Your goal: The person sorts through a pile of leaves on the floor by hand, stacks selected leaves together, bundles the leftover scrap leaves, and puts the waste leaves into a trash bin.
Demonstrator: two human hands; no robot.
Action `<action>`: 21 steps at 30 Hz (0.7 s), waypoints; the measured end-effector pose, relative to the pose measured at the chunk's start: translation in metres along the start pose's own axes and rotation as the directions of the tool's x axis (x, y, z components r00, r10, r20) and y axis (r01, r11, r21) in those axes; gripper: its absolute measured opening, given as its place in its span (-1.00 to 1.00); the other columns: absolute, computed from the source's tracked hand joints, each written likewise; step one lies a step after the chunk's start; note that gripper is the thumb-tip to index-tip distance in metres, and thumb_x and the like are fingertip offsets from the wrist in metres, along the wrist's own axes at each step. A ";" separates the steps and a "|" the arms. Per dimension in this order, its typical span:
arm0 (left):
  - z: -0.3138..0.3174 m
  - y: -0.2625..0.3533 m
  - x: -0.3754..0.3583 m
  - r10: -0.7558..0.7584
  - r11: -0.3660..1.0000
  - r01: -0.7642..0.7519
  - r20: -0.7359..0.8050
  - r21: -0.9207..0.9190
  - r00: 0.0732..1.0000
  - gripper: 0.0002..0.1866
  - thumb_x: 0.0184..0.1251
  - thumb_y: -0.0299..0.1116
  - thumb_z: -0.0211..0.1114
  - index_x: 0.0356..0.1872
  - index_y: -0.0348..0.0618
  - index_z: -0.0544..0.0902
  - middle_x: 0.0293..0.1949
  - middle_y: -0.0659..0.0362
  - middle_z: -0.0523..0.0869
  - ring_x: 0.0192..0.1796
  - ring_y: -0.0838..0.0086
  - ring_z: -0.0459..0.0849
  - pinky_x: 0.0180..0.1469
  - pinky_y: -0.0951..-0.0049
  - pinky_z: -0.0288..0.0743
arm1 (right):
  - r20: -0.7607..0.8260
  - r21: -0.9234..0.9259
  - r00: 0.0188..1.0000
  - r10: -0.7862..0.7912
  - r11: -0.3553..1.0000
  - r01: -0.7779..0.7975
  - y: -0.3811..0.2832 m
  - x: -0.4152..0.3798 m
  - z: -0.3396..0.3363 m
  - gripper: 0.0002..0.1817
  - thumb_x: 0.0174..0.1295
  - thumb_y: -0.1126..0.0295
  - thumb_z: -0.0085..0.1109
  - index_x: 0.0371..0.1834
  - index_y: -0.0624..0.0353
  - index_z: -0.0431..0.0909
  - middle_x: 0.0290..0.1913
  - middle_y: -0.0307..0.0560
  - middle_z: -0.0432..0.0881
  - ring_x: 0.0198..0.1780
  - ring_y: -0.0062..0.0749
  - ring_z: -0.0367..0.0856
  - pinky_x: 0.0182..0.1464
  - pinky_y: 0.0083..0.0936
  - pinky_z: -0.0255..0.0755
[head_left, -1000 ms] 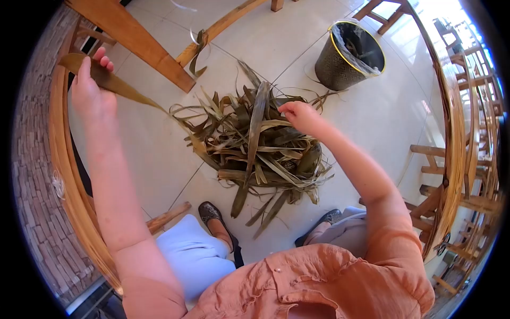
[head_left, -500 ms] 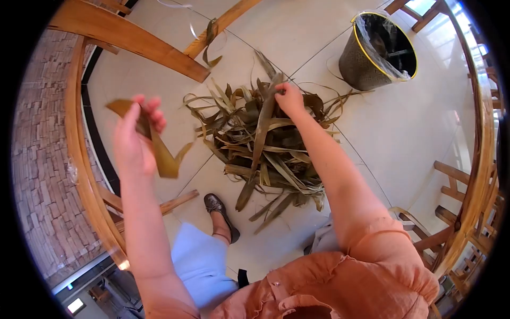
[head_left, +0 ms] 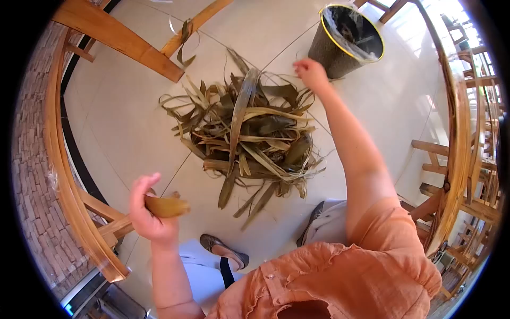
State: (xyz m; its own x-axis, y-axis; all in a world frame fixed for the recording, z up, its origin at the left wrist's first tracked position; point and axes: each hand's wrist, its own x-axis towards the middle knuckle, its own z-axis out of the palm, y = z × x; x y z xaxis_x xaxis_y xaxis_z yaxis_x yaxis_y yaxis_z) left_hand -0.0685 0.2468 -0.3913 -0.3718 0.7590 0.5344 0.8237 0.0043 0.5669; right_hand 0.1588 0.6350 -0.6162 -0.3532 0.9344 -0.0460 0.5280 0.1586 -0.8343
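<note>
My left hand [head_left: 154,210] is closed around a folded, yellowish-brown leaf strip [head_left: 169,207], low on the left side. My right hand [head_left: 312,75] is up beside the bucket [head_left: 328,51], with its fingers curled. Whether anything thin is pinched in them, I cannot make out. On the floor between my arms lies a loose pile of long, dried green-brown leaves [head_left: 265,126]. One broad, long leaf [head_left: 240,109] lies lengthwise over the top of the pile, apart from my right hand.
The dark bucket has a yellow rim and a clear plastic liner [head_left: 340,32]. Wooden furniture legs [head_left: 125,40] stand at the upper left, with a leaf scrap [head_left: 184,40] against one. Wooden rails run along the left [head_left: 59,159] and right [head_left: 459,133]. My shoes [head_left: 226,249] are below the pile.
My right hand has left the long leaf on the pile and moved toward the bucket. My left hand has come down and closer to my body, its strip now folded more compactly. The view has shifted.
</note>
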 end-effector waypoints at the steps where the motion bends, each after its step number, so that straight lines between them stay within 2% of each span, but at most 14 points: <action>1: 0.002 0.001 -0.004 -0.083 0.995 0.083 -0.004 -0.064 0.997 -0.70 0.11 -0.59 0.16 -0.08 -0.34 0.52 -0.15 0.01 0.64 -0.17 0.38 0.61 -0.09 0.49 0.46 | 0.117 -0.046 0.993 0.026 0.999 -0.021 -0.005 -0.009 0.000 -0.77 0.16 0.38 0.05 -0.17 0.16 0.63 -0.28 0.00 0.68 -0.15 -0.20 0.63 -0.06 -0.37 0.47; 3: 0.000 -0.003 -0.006 -0.160 0.977 0.173 0.114 -0.121 0.981 -0.74 0.14 -0.58 0.15 -0.10 -0.31 0.52 -0.23 0.07 0.63 -0.24 0.44 0.59 -0.15 0.56 0.42 | 0.064 -0.331 0.997 -0.035 0.942 0.054 -0.012 -0.026 0.015 -0.72 0.17 0.32 0.10 -0.09 0.17 0.59 -0.12 0.07 0.63 -0.04 -0.11 0.59 0.01 -0.31 0.45; 5: 0.000 -0.014 -0.015 -0.216 0.958 0.242 0.169 -0.152 0.962 -0.80 0.22 -0.55 0.12 -0.12 -0.29 0.52 -0.26 0.11 0.62 -0.26 0.48 0.57 -0.17 0.56 0.42 | 0.073 -0.561 0.997 -0.033 0.825 0.068 -0.012 -0.040 0.031 -0.67 0.11 0.26 0.19 -0.09 0.15 0.60 -0.12 0.05 0.65 -0.04 -0.10 0.59 0.02 -0.28 0.44; 6: 0.000 -0.014 -0.021 -0.328 0.901 0.369 0.200 -0.228 0.923 -0.82 0.26 -0.53 0.09 -0.13 -0.28 0.51 -0.27 0.12 0.62 -0.27 0.50 0.57 -0.18 0.56 0.43 | 0.076 -0.659 0.997 -0.032 0.748 0.075 -0.011 -0.043 0.038 -0.64 0.08 0.23 0.24 -0.08 0.15 0.61 -0.13 0.03 0.65 -0.04 -0.10 0.59 0.03 -0.27 0.44; 8: -0.004 -0.013 -0.026 -0.510 0.731 0.582 0.282 -0.357 0.813 -0.87 0.34 -0.50 0.04 -0.16 -0.26 0.50 -0.30 0.16 0.61 -0.28 0.54 0.56 -0.20 0.56 0.43 | 0.158 -0.682 0.978 0.133 0.731 0.011 0.006 -0.034 0.047 -0.68 0.09 0.26 0.21 -0.11 0.17 0.58 -0.09 0.09 0.62 -0.02 -0.07 0.58 0.04 -0.25 0.44; 9: -0.006 -0.011 -0.027 -0.528 0.690 0.611 0.307 -0.389 0.792 -0.88 0.36 -0.49 0.02 -0.17 -0.25 0.50 -0.30 0.17 0.61 -0.28 0.55 0.56 -0.21 0.56 0.44 | 0.196 -0.693 0.958 0.211 0.720 -0.017 0.004 -0.028 0.048 -0.69 0.10 0.27 0.20 -0.13 0.18 0.57 -0.07 0.11 0.61 0.00 -0.05 0.57 0.04 -0.24 0.43; 11: -0.006 -0.003 -0.030 -0.564 0.596 0.661 0.349 -0.455 0.748 -0.88 0.41 -0.46 -0.01 -0.18 -0.22 0.49 -0.31 0.19 0.60 -0.28 0.58 0.56 -0.23 0.57 0.44 | 0.184 -0.425 0.976 0.114 0.905 -0.025 -0.019 -0.015 0.038 -0.73 0.08 0.40 0.14 -0.13 0.19 0.58 -0.16 0.09 0.64 -0.10 -0.14 0.61 -0.04 -0.31 0.46; 12: -0.005 -0.002 -0.032 -0.618 0.506 0.724 0.387 -0.470 0.684 -0.86 0.39 -0.47 -0.01 -0.14 -0.21 0.51 -0.33 0.19 0.60 -0.31 0.59 0.55 -0.28 0.61 0.42 | 0.174 -0.250 0.981 0.086 0.967 -0.041 -0.040 -0.010 0.030 -0.74 0.08 0.44 0.11 -0.14 0.20 0.58 -0.18 0.06 0.65 -0.13 -0.20 0.62 -0.06 -0.36 0.46; 13: -0.004 -0.003 -0.034 -0.634 0.442 0.776 0.455 -0.450 0.625 -0.84 0.39 -0.47 0.00 -0.11 -0.21 0.51 -0.33 0.19 0.61 -0.33 0.60 0.54 -0.30 0.62 0.42 | 0.169 -0.066 0.984 0.060 0.997 -0.049 -0.067 -0.007 0.024 -0.74 0.08 0.48 0.08 -0.14 0.21 0.59 -0.21 0.03 0.66 -0.16 -0.26 0.63 -0.09 -0.40 0.47; 15: -0.001 -0.012 -0.034 -0.647 0.318 0.860 0.572 -0.398 0.504 -0.80 0.39 -0.46 0.02 -0.05 -0.22 0.52 -0.34 0.18 0.61 -0.36 0.62 0.52 -0.33 0.65 0.40 | 0.266 0.300 0.964 0.005 0.950 -0.088 -0.121 -0.020 0.017 -0.74 0.11 0.58 0.04 -0.11 0.28 0.55 -0.27 -0.18 0.62 -0.27 -0.57 0.55 -0.18 -0.66 0.44; 16: 0.004 -0.015 -0.030 -0.659 0.256 0.879 0.592 -0.403 0.464 -0.78 0.39 -0.40 0.07 -0.02 -0.23 0.53 -0.36 0.17 0.61 -0.39 0.62 0.49 -0.34 0.64 0.39 | 0.279 0.326 0.957 -0.084 0.945 -0.012 -0.142 -0.028 0.017 -0.75 0.15 0.62 -0.02 -0.09 0.31 0.52 -0.28 -0.21 0.60 -0.27 -0.57 0.54 -0.19 -0.68 0.43; 17: 0.012 -0.016 -0.024 -0.665 0.194 0.893 0.615 -0.406 0.424 -0.75 0.40 -0.35 0.11 0.00 -0.24 0.53 -0.38 0.15 0.60 -0.42 0.62 0.47 -0.35 0.63 0.37 | 0.257 0.402 0.956 -0.140 0.915 0.026 -0.167 -0.044 0.019 -0.75 0.10 0.55 0.04 -0.15 0.24 0.58 -0.40 -0.27 0.56 -0.38 -0.62 0.44 -0.25 -0.66 0.37; 19: 0.024 -0.022 -0.014 -0.641 0.102 0.873 0.640 -0.476 0.424 -0.68 0.40 -0.34 0.13 0.09 -0.26 0.49 -0.41 0.15 0.60 -0.43 0.61 0.46 -0.35 0.62 0.37 | 0.279 0.404 0.927 -0.249 0.907 0.122 -0.213 -0.080 0.018 -0.78 0.13 0.54 0.06 -0.16 0.23 0.58 -0.42 -0.31 0.55 -0.39 -0.68 0.42 -0.29 -0.70 0.35; 21: 0.033 -0.022 -0.004 -0.651 0.083 0.821 0.593 -0.566 0.474 -0.71 0.38 -0.33 0.16 0.03 -0.26 0.50 -0.40 0.17 0.60 -0.43 0.60 0.46 -0.35 0.61 0.36 | 0.345 0.455 0.899 -0.271 0.886 0.092 -0.249 -0.119 0.024 -0.81 0.15 0.54 0.09 -0.17 0.22 0.59 -0.44 -0.34 0.54 -0.40 -0.73 0.40 -0.31 -0.73 0.34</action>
State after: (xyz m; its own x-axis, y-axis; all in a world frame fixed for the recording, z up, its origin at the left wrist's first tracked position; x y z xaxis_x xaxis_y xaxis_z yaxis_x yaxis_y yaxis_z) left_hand -0.0709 0.2655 -0.4265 -0.4587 0.7431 -0.4872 -0.4792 0.2549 0.8399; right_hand 0.0509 0.4769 -0.4163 -0.7269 0.6868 -0.0052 0.0842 0.0816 -0.9931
